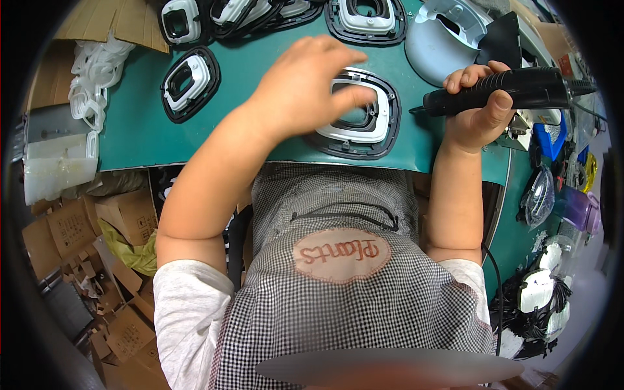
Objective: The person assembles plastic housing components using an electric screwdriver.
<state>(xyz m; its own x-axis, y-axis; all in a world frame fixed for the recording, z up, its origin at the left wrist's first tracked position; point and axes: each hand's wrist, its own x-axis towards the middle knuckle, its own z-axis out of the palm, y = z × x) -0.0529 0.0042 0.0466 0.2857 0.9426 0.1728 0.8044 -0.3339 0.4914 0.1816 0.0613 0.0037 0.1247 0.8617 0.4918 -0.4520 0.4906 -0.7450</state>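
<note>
My right hand [478, 120] is wrapped round a black electric screwdriver [530, 90]. The tool lies nearly level, its bit pointing left toward a black-and-white oval frame [385, 123] on the green table. My left hand [296, 88] is over the left part of that frame, thumb and fingers apart, with nothing seen in it. It hides part of the frame; whether it touches it, I cannot tell. A similar frame [211, 71] lies to the left of this hand.
Several more frames [367, 21] line the table's far side. A pale blue rounded housing [435, 55] stands at the far right. White plastic parts [91, 84] hang over the left end beside cardboard [110, 23]. Cables and bags [539, 195] crowd the right; boxes [127, 218] fill the lower left.
</note>
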